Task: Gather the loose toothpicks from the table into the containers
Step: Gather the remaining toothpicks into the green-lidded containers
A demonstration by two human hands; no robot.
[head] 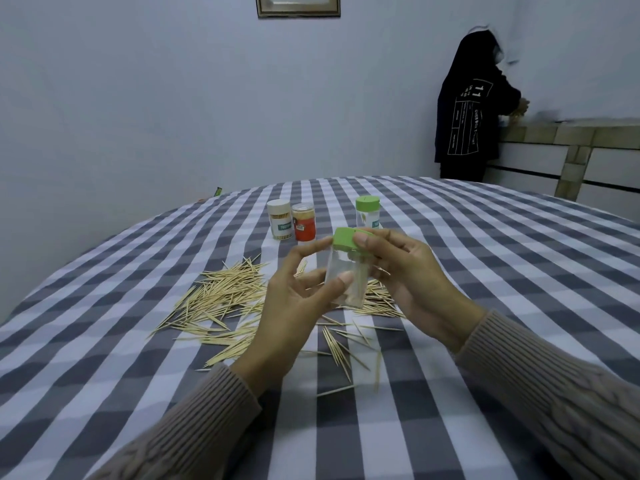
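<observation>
Left hand [294,296]: fingers curled round clear container [346,282].
Right hand [408,271]: pinching green lid [347,240].
Risk: lid popping off abruptly, spilling contents onto loose toothpicks [221,299] mid-counter [104,341].

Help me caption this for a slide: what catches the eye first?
Both hands, left hand and right hand, hold a clear container with a green lid mid-frame. Loose toothpicks litter the checked tablecloth below; three more containers stand behind.
</observation>
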